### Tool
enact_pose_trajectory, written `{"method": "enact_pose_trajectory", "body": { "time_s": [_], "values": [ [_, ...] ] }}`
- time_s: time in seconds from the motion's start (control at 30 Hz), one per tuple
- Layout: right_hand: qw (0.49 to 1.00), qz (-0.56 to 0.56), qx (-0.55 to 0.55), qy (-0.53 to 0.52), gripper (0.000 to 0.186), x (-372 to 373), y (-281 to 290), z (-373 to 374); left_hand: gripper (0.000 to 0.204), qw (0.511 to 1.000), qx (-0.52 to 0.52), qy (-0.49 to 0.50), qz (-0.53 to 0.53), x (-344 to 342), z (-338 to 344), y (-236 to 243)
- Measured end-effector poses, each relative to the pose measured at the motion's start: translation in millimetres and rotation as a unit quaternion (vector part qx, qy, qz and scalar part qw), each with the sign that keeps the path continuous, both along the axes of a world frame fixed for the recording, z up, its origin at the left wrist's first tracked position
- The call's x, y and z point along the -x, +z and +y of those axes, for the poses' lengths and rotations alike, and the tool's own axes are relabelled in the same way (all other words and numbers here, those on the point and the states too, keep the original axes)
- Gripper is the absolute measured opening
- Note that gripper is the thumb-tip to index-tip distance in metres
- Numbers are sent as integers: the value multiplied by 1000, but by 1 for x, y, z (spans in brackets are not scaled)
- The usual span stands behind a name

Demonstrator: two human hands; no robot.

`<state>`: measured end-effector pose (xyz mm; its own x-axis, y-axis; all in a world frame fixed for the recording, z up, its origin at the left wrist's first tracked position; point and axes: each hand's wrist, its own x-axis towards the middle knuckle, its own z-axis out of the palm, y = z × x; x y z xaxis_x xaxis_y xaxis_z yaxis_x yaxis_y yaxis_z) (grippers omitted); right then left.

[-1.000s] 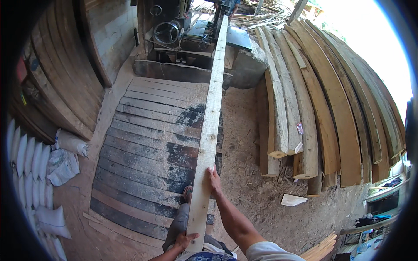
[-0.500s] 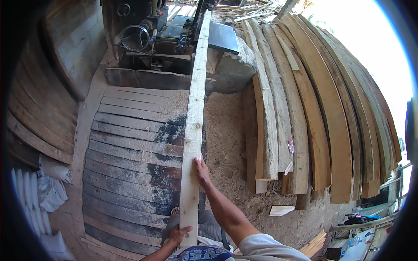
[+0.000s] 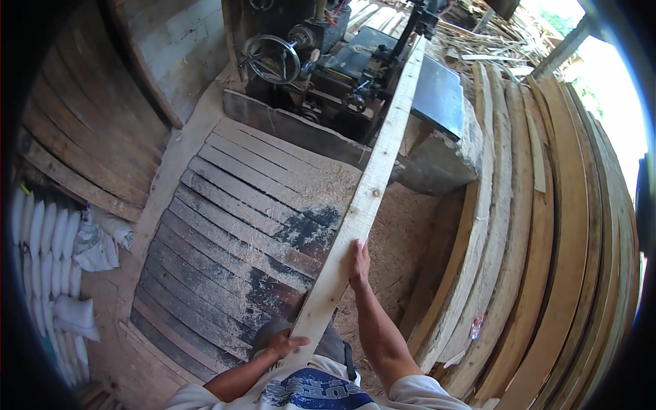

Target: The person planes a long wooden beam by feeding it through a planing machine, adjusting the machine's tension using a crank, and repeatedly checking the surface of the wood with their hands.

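Observation:
A long pale wooden board (image 3: 370, 195) runs from my waist up to a dark sawing machine (image 3: 362, 61), its far end at the blade column. My left hand (image 3: 285, 344) grips the near end from the left edge, thumb on top and the other fingers hidden beneath. Further along, my right hand (image 3: 359, 262) holds the board's right edge, with part of its fingers out of sight under the wood. A metal handwheel (image 3: 272, 59) and a flat metal table plate (image 3: 438, 98) flank the machine's working area.
Thick planks (image 3: 567, 225) are stacked along the right. Sawdust covers the slatted wooden floor (image 3: 225, 253) ahead on the left. White sacks (image 3: 51, 239) are piled at the left edge, below leaning wooden panels (image 3: 96, 102). Scrap strips (image 3: 485, 44) lie behind the machine.
The view has turned left, so the machine and board appear further right and more slanted. Both hands keep their hold, and my left forearm shows more.

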<state>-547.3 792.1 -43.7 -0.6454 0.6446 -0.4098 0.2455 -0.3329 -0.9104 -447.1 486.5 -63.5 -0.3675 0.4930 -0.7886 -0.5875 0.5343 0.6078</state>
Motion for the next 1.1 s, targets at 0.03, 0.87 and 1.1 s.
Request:
{"method": "enact_pose_trajectory", "body": {
  "time_s": [0.03,0.87,1.1],
  "values": [
    [999,22,-35,6,62,9,-16,25,61,1000,-17,8,0,4,12,-17],
    [994,8,-81,66,63,247,-31,341,61,995,5,-18,93,344,399,20],
    [973,-74,-124,180,54,209,-13,348,66,994,38,-41,94,439,503,15]
  ]
}}
